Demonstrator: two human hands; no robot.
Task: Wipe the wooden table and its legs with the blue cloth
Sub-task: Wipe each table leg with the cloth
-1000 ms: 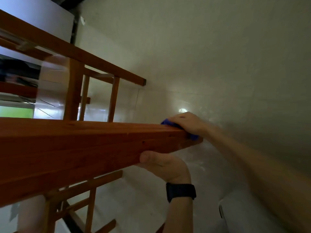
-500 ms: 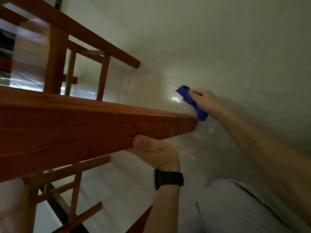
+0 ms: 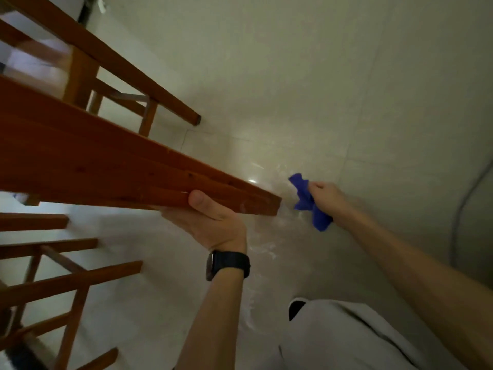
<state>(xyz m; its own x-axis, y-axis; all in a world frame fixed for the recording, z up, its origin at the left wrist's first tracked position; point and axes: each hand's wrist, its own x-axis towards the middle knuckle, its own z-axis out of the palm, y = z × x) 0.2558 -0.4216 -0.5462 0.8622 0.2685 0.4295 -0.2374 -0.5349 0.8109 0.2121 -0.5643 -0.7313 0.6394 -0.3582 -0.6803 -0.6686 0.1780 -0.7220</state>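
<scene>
Head cam: blue cloth (image 3: 304, 198) off the wood.
Left hand (image 3: 213, 222) grips the table leg (image 3: 106, 169), right hand (image 3: 326, 194) clutches cloth; I'd wrap and drag lengthwise.

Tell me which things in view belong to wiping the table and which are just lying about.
In the job: wooden table leg, gripped by the left hand; blue cloth, bunched in the right hand, off the wood.
Just about: black wristwatch on the left wrist; wooden rung frame at lower left; tiled floor; grey trousers.
</scene>
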